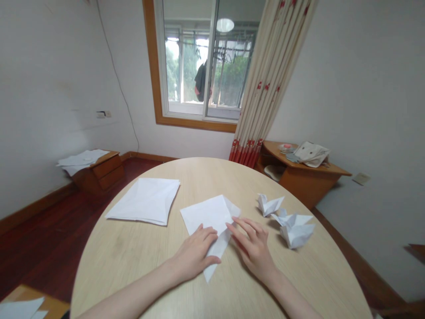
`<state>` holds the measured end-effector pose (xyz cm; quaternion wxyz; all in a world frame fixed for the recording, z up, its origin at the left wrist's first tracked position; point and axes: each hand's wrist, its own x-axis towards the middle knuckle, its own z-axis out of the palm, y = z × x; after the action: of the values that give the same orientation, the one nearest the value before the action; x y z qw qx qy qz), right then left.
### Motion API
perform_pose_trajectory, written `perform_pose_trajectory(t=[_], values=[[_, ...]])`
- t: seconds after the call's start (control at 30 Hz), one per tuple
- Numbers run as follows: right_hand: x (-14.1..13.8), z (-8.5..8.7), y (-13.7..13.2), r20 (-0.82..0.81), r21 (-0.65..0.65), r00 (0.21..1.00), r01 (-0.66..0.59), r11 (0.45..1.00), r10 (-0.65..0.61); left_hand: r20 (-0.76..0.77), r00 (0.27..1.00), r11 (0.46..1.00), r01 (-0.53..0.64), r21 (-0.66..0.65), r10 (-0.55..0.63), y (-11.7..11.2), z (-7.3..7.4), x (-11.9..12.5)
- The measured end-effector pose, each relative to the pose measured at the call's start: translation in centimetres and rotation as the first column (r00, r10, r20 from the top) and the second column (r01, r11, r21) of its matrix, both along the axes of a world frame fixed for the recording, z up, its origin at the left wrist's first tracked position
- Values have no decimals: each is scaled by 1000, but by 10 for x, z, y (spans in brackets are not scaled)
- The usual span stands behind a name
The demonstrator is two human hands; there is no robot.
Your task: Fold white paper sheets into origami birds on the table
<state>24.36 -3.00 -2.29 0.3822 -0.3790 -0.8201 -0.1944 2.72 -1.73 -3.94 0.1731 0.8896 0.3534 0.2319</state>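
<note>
A partly folded sheet of white paper [207, 212] lies in the middle of the round table, its narrow point towards me and a folded flap along its right side. My left hand [198, 249] rests flat on the lower left part of the sheet, with its fingers spread. At the paper's right edge, my right hand [251, 241] has its thumb and fingertips close together on the flap. Right of that hand stand folded paper figures with pointed wings: one paper figure [269, 205] farther back and a nearer paper figure [298, 235] overlapping another.
A stack of white paper [144, 200] lies on the left of the wooden table [126, 274]. Beyond the table are a small drawer cabinet [106, 170], a curtained window and a corner desk [305, 177] with a cloth bag [312, 153]. More paper [21, 308] lies at lower left.
</note>
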Motion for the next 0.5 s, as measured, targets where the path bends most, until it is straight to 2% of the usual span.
perform_pose_trajectory(t=[0.2, 0.33, 0.5], values=[[9, 0, 5, -13, 26, 999, 36, 999, -36, 28, 996, 992, 89, -89, -87, -5, 11, -1], [20, -2, 9, 68, -52, 996, 54, 997, -51, 27, 994, 984, 110, -144, -107, -10, 18, -2], [29, 0, 13, 90, -120, 996, 25, 993, -14, -31, 988, 984, 147, -102, -151, -10, 19, -2]])
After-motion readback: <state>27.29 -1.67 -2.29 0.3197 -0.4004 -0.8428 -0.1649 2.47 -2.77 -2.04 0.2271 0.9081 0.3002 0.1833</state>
